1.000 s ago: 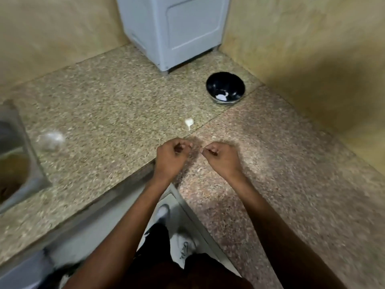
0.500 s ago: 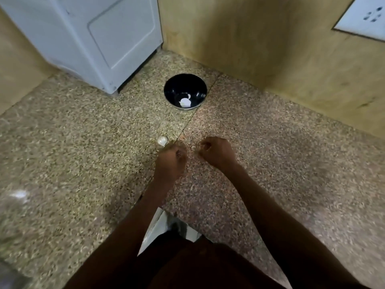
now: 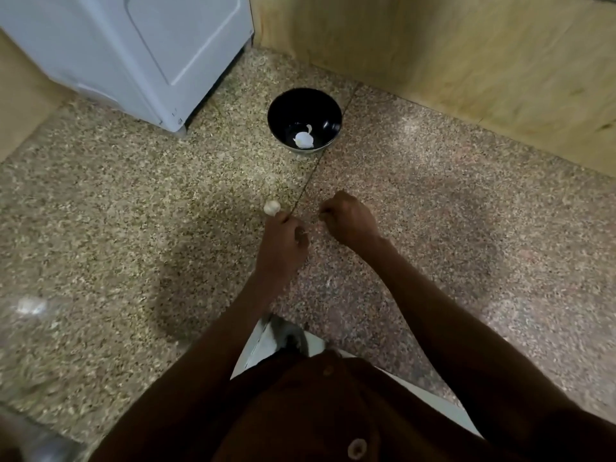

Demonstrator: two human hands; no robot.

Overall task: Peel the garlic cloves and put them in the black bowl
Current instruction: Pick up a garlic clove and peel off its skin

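A speckled stone counter (image 3: 110, 201) runs into a corner, made of 2 slabs: a beige-flecked one on the left and a pinker one (image 3: 450, 201) on the right, meeting at a thin dark seam (image 3: 328, 138). A pale grey-white appliance (image 3: 133, 51) stands at the counter's back left, its panelled side catching soft light. Yellowish mottled wall (image 3: 450, 51) closes the back right, and more of it shows at the far left edge (image 3: 20, 95). Faint round shadows lie on the stone. Below the counter's near edge, a strip of white (image 3: 263, 348) shows.
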